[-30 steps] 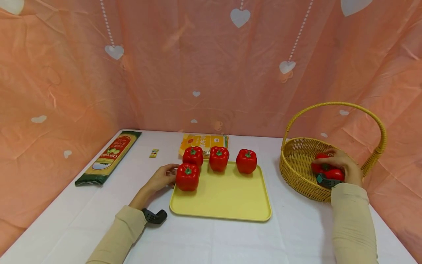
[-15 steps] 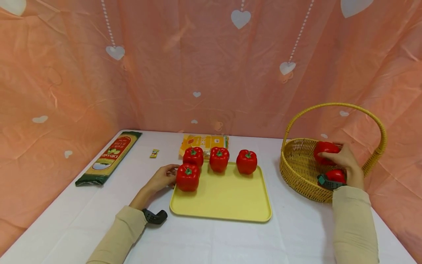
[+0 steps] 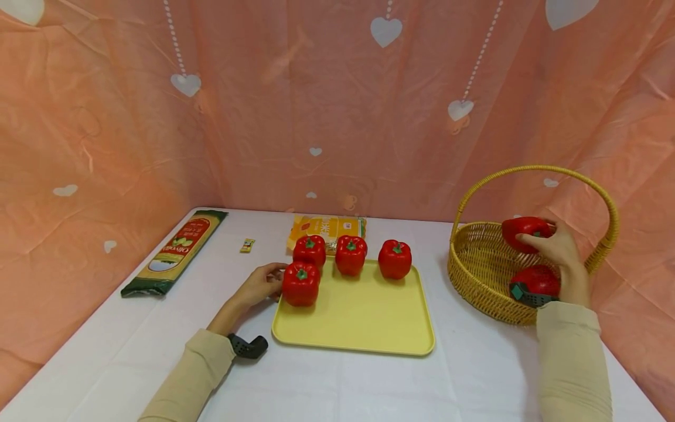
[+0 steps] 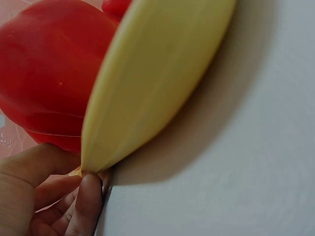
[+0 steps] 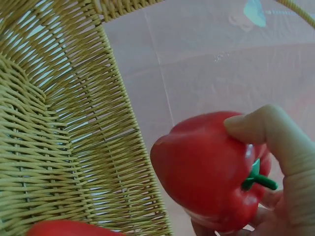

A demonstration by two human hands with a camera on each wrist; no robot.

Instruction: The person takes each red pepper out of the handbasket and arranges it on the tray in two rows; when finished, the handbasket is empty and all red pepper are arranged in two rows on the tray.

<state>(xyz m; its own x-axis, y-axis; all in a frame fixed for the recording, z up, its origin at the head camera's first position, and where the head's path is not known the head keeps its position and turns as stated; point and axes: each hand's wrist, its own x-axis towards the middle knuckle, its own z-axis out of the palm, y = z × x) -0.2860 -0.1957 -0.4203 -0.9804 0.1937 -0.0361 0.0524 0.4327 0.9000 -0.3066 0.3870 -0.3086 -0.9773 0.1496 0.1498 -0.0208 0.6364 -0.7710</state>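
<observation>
My right hand [image 3: 559, 243] grips a red bell pepper [image 3: 522, 231], raised at the rim of the wicker basket [image 3: 477, 281]. In the right wrist view the thumb lies across that pepper [image 5: 202, 167], its green stem toward the palm. Another red bell pepper [image 3: 540, 278] lies in the basket, partly behind the wrist. At the left edge of the yellow tray [image 3: 364, 316] my left hand [image 3: 261, 284] pinches the rim. Beside its fingers stands the nearest bell pepper [image 3: 300, 287]; further bell peppers [image 3: 350, 255] line the tray's far side.
The basket's tall handle [image 3: 538, 168] arches above my right hand. Behind the tray lies an orange food packet [image 3: 327, 225]. A small yellow packet [image 3: 246, 245] and a long green-and-tan package [image 3: 176, 252] are at the left. A patterned curtain [image 3: 337, 117] hangs behind the table.
My right hand has lifted one bell pepper up from inside the basket toward its far right rim, leaving the other pepper below. The left hand and tray have stayed put.
</observation>
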